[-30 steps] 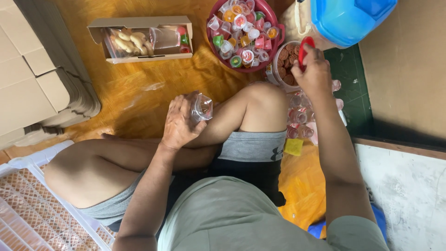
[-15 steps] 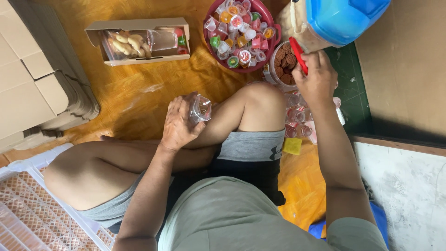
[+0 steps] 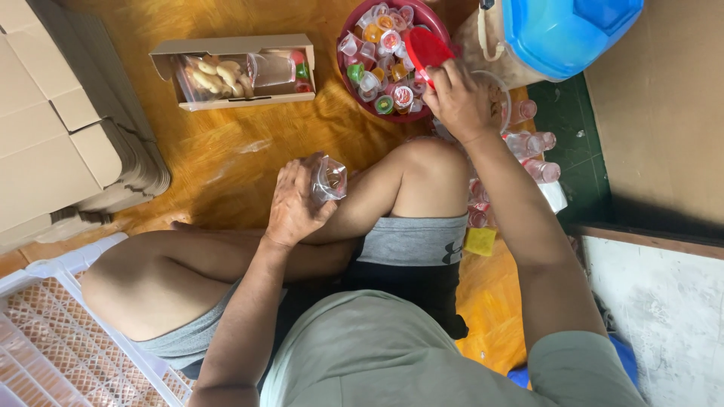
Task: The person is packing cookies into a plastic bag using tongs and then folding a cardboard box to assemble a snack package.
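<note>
I sit cross-legged on an orange floor. My left hand [image 3: 296, 202] grips a small clear plastic bag [image 3: 329, 178] with a little brown content, held above my knee. My right hand [image 3: 461, 98] is raised past my knee and holds a red scoop [image 3: 428, 47] over the edge of a dark red bowl [image 3: 349, 22] full of small sealed jelly cups. A clear round tub [image 3: 498, 89] lies just under and behind that hand, mostly hidden by it.
An open cardboard box [image 3: 234, 69] holding snacks and a clear cup lies at upper left. Flat cardboard stacks [image 3: 68, 120] fill the left. A white plastic crate [image 3: 53, 339] sits lower left. A jar with a blue lid [image 3: 562, 30] stands upper right beside several small bottles [image 3: 532, 143].
My right hand has lifted the red scoop out of the tub of brown bits and swung it left toward the red bowl. My left hand holds the bag in the same spot.
</note>
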